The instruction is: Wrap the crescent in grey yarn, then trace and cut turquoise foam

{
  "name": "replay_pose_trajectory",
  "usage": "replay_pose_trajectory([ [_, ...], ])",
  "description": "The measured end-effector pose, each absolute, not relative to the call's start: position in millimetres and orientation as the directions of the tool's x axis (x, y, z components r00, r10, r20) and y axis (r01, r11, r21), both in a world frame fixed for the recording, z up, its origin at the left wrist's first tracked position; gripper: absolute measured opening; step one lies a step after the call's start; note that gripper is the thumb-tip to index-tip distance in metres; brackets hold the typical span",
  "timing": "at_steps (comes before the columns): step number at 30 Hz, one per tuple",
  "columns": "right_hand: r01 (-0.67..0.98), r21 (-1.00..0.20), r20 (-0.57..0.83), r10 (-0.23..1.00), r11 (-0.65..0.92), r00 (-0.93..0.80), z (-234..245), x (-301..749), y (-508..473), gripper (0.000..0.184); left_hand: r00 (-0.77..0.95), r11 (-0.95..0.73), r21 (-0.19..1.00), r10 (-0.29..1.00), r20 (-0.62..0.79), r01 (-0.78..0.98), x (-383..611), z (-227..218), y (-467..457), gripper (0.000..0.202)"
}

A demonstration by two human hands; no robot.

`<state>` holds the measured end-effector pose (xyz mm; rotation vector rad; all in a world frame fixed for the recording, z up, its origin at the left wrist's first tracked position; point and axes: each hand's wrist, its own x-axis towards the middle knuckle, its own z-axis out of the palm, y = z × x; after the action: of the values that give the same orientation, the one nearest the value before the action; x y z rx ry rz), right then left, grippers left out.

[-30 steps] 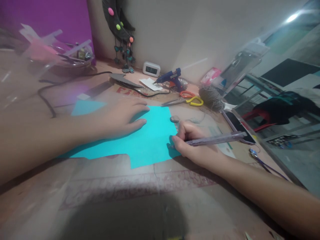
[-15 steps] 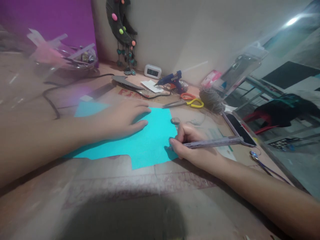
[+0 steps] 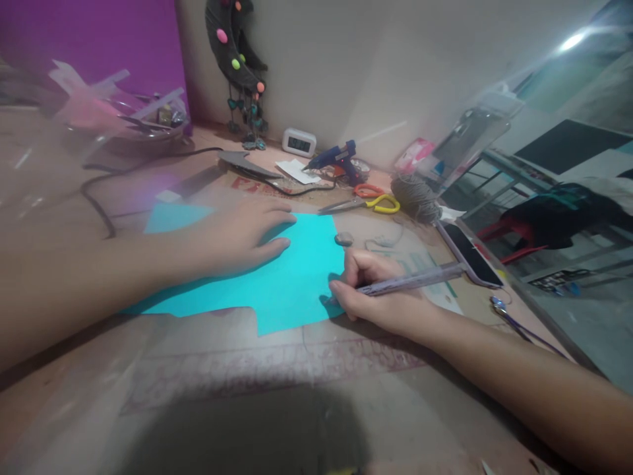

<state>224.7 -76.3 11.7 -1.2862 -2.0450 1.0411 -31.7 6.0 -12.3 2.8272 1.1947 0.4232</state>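
A turquoise sheet of paper [image 3: 291, 277] lies flat on the brown table [image 3: 247, 369]. My left hand [image 3: 237, 231] rests palm down on the sheet's upper left part, fingers stretched out. My right hand [image 3: 376, 290] is closed round a clear purple pen [image 3: 415, 278], whose tip touches the sheet near its lower right edge. The pen's barrel points off to the right.
Behind the sheet lie orange and yellow scissors [image 3: 370, 198], a blue glue gun [image 3: 333, 158], a ball of grey twine [image 3: 416, 196], a small white clock [image 3: 299, 141] and a black cable [image 3: 99, 204]. A phone [image 3: 469, 260] lies right of the pen. A bowl of scraps [image 3: 123, 119] stands far left.
My right hand with the pen has slid a little down and to the left along the sheet's right edge. The left hand has stayed in place.
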Motion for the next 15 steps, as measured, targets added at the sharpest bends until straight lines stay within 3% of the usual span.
replay_pose_trajectory([
  [15, 0.509, -0.761, 0.131, 0.864, 0.402, -0.486, 9.7, 231.1, -70.0, 0.030, 0.672, -0.708, 0.151, 0.704, 0.229, 0.690, -32.3, -10.5, 4.9, 0.063],
])
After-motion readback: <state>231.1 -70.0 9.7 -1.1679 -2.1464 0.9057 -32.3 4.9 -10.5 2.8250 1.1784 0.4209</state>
